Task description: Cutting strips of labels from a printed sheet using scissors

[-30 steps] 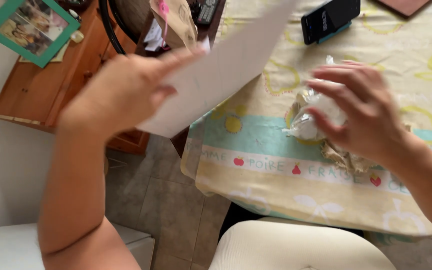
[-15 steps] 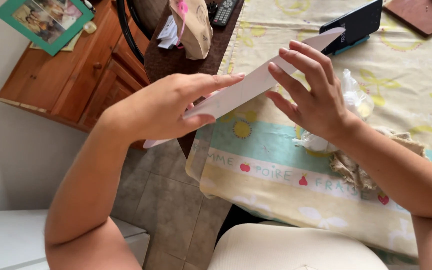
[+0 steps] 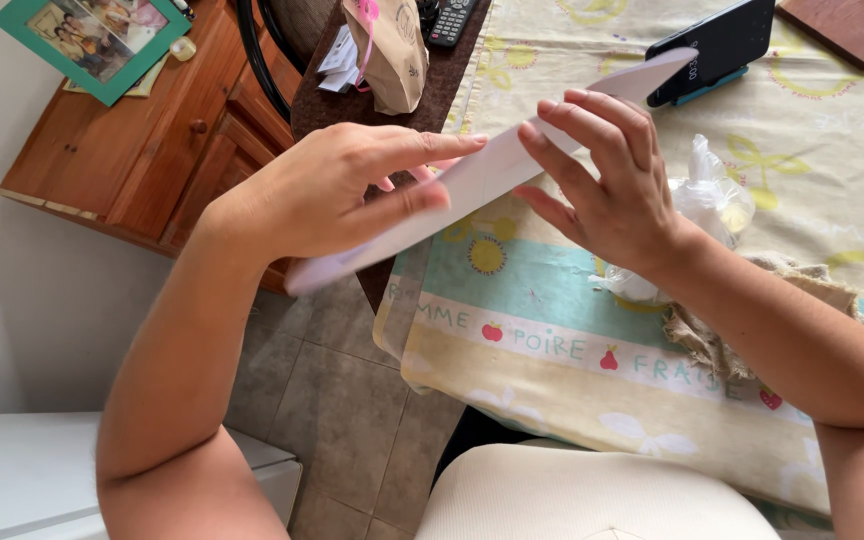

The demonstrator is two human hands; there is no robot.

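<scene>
1. We've got a sheet of white paper (image 3: 482,180) up in the air over the near-left corner of the counter (image 3: 832,130), seen almost edge-on and running from low left to high right.
2. Our left hand (image 3: 337,190) is closed on the lower half of the sheet: thumb under it, fingers stretched flat along the top.
3. Our right hand (image 3: 607,185) grips the upper half, fingers curled over the top edge and thumb below. The sheet's far tip sticks out past those fingers toward a dark phone (image 3: 717,45).
4. That phone sits propped at the far side of the counter, well apart from both hands.
5. Right behind our right wrist there's a crumpled clear plastic bag (image 3: 712,200) lying on the cloth, and a scrap of burlap (image 3: 712,340) peeks out under the forearm.
6. The counter wears a pale yellow cloth with fruit prints and a mint band near the edge.
7. Off to the left, past the counter, a brown paper bag with a pink ribbon (image 3: 387,45) and a remote (image 3: 449,20) sit on a darker surface, next to a wooden cabinet (image 3: 142,150) with a green-framed photo (image 3: 77,40) on it.
</scene>
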